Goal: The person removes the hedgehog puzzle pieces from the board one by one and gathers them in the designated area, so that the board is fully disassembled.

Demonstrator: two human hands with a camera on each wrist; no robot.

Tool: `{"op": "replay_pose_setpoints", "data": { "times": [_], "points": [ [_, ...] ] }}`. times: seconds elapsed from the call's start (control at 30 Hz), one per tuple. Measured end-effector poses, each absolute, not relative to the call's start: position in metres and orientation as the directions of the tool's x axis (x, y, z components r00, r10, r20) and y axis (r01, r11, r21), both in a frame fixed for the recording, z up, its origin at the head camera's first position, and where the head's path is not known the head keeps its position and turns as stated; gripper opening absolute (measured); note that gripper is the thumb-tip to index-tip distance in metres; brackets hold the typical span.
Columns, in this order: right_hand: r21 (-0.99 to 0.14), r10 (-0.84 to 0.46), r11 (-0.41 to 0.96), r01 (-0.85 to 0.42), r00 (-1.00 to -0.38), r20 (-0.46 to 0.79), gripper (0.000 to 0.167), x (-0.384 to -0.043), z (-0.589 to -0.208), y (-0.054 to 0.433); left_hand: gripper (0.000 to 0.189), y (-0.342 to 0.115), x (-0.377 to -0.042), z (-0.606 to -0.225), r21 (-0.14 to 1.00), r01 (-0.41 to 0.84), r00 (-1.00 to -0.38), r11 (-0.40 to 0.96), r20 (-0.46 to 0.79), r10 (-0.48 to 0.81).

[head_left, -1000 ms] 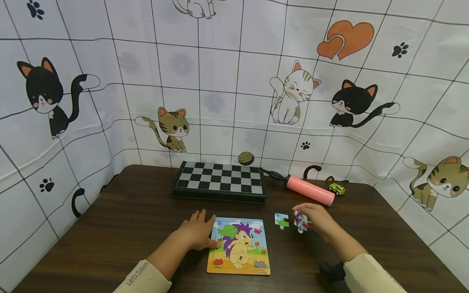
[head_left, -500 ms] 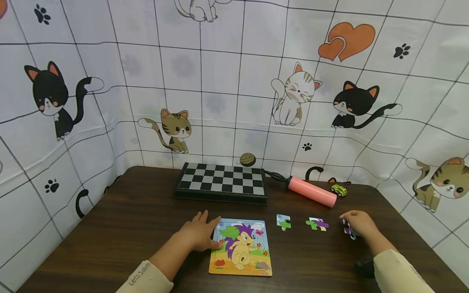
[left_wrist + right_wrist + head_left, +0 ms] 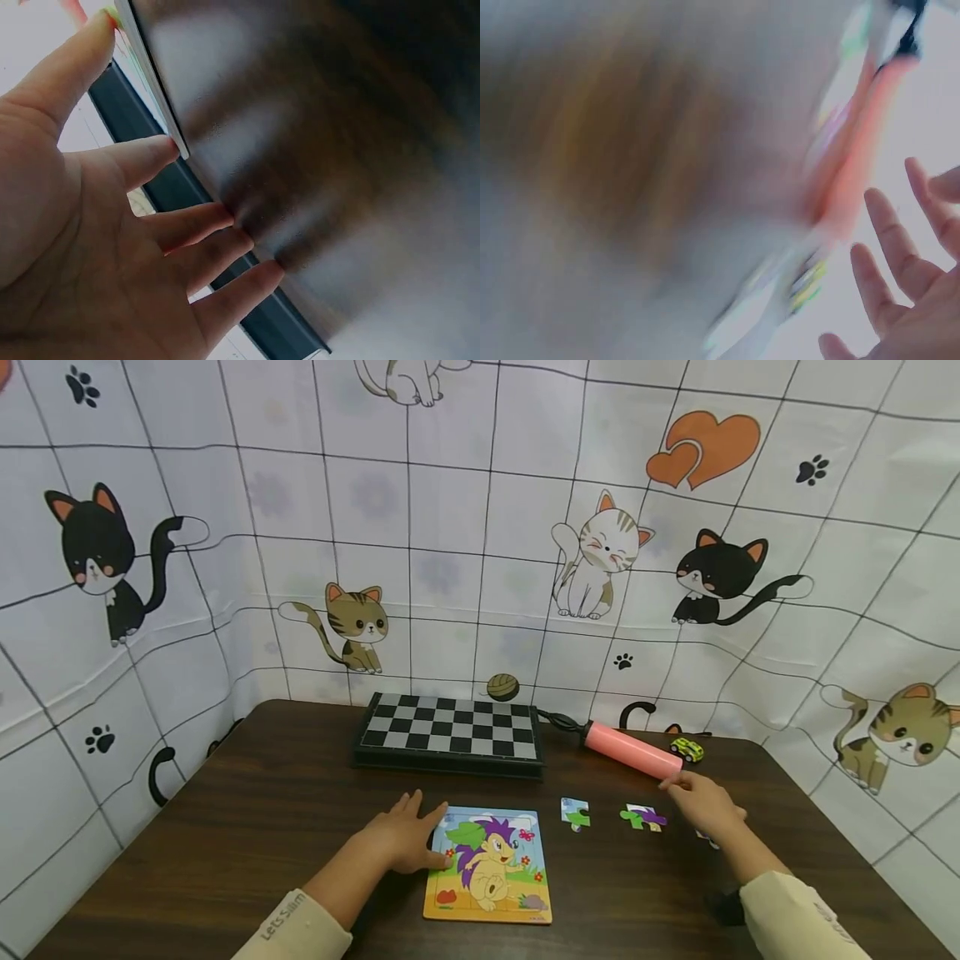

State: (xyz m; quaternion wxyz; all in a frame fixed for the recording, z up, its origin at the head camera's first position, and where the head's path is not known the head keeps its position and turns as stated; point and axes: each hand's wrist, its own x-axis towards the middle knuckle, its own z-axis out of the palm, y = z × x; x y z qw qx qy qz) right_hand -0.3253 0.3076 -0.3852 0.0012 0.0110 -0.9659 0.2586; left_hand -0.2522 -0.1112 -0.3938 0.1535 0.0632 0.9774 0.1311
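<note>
The counter (image 3: pixel 300 785) is showing wood grain under a soft sheen. The picture board (image 3: pixel 489 867) and puzzle pieces (image 3: pixel 573 811) are presenting smooth printed faces. The checkered box (image 3: pixel 448 762) and smooth pink cylinder (image 3: pixel 633 751) are looking like plastic. The wall sheet (image 3: pixel 447 502) is showing creases, resembling cloth or thin plastic. The sleeves (image 3: pixel 795 920) are looking like matt cloth.

Left sleeve (image 3: pixel 296 928): pale beige cloth, ending partway along the forearm in a wide cuff.
Left lettering (image 3: pixel 283 916): small dark print near the cuff, starting with "Let's", the rest hard to read.
Right sleeve (image 3: pixel 798 920): the same pale beige, similarly wide at the cuff.
Right print (image 3: pixel 832 922): a faint line of marks, unreadable.
Left hand (image 3: pixel 402 837): bare, with rounded fingertips and creased palm.
Right hand (image 3: pixel 702 803): bare, fingertips also rounded.
Forearms: uncovered between cuff and hand.
</note>
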Motion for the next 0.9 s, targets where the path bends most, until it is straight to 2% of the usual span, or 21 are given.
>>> {"op": "replay_pose_setpoints", "data": {
  "times": [0.1,0.2,0.33,0.47,0.53,0.67,0.9],
  "points": [
    [-0.514,-0.154,0.838,-0.184,-0.983,0.1,0.026,-0.321,-0.381,0.258,0.085,-0.113,-0.253,-0.394,0.276,0.076,-0.937,0.958,-0.309,0.163],
    [-0.546,-0.255,0.789,-0.281,-0.959,0.126,0.016,-0.31,-0.379,0.202,0.094,-0.114,-0.252,-0.393,0.281,0.082,-0.932,0.956,-0.319,0.173],
    [-0.616,-0.396,0.712,-0.338,-0.917,0.046,0.014,-0.289,-0.382,0.133,0.107,-0.115,-0.25,-0.392,0.277,0.118,-0.93,0.954,-0.305,0.203],
    [-0.643,-0.555,0.651,-0.404,-0.831,-0.04,0.024,-0.274,-0.388,0.089,0.109,-0.115,-0.249,-0.392,0.268,0.152,-0.929,0.951,-0.29,0.23],
    [-0.627,-0.578,0.661,-0.413,-0.813,-0.073,0.031,-0.27,-0.39,0.075,0.108,-0.115,-0.25,-0.392,0.269,0.159,-0.929,0.95,-0.284,0.236],
    [-0.555,-0.551,0.73,-0.399,-0.824,-0.131,0.041,-0.267,-0.394,0.061,0.109,-0.114,-0.249,-0.392,0.274,0.157,-0.93,0.949,-0.283,0.236],
    [-0.479,-0.554,0.762,-0.435,-0.821,-0.136,0.048,-0.267,-0.398,0.055,0.11,-0.115,-0.246,-0.387,0.261,0.148,-0.93,0.954,-0.293,0.224]
  ]
}}
